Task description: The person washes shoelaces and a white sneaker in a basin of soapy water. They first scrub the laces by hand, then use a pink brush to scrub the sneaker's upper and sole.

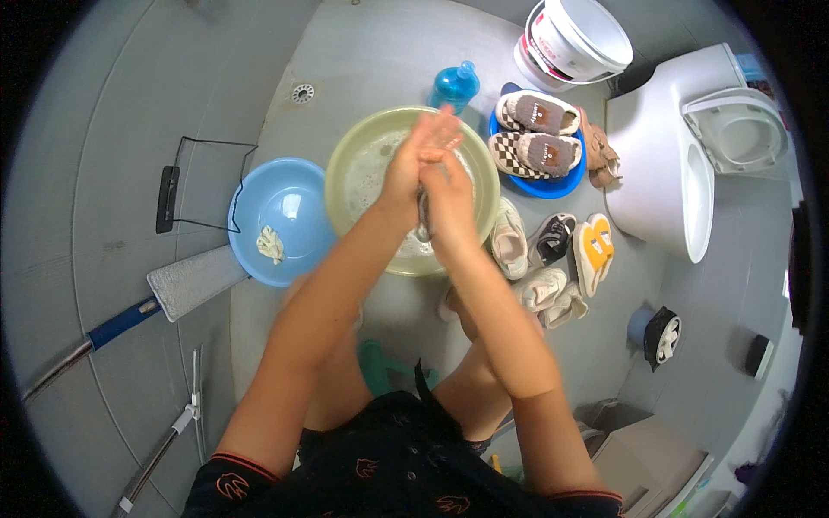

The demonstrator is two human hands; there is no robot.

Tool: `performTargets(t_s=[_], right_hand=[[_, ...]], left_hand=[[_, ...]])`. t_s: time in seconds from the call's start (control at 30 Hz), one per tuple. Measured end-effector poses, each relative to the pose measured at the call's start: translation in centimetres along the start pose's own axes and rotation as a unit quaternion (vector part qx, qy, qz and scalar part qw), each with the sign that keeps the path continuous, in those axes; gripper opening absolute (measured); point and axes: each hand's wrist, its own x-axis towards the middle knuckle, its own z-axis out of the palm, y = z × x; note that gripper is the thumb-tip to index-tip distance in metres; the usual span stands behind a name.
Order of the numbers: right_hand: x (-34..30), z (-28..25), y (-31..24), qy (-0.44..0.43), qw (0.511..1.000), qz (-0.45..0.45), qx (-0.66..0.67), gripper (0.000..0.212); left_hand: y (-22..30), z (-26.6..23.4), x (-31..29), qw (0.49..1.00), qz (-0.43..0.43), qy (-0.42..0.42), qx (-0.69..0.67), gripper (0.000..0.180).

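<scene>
Both hands are together over a pale yellow-green basin [338,160] of foamy water. My left hand [421,147] reaches out with its fingers stretched and blurred by motion. Against its palm lies my right hand [447,192], its fingers bent and partly hidden. A small dark grey thing [423,216] shows beside the right hand's palm, above the foam; its kind cannot be made out. Just behind the rim stands a blue see-through bottle [455,85]. To the left, a light blue basin [298,186] holds a crumpled whitish cloth [270,245].
Right of the basin, patterned shoes [540,134] sit on a blue basin [553,187], with white shoes [509,240], a black shoe [553,239] and yellow slippers [592,255] nearby. A white bucket [574,43] and toilet [656,155] stand beyond. A flat mop [194,281] leans left.
</scene>
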Motion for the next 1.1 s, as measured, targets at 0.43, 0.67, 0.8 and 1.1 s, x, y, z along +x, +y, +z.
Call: performTargets(t_s=[0.43,0.67,0.8,1.1], right_hand=[[-1.5,0.8,3.6,0.068,0.97,-0.148,-0.178,0.042],[1.7,-0.5,5.8,0.088,0.976,-0.084,-0.18,0.047],[1.8,0.1,5.7,0.058,0.976,-0.115,-0.177,0.05],[-2.4,3.3,1.8,0.056,0.952,-0.228,-0.195,0.048]], left_hand=[[-3.9,-2.8,-0.3,0.999,-0.001,0.011,0.032,0.046],[-4.4,0.2,-3.1,0.995,-0.081,0.057,-0.026,0.045],[-2.7,-2.7,-0.9,0.995,0.034,0.085,0.039,0.045],[-4.2,-5.8,0.6,0.95,0.083,0.033,0.299,0.045]])
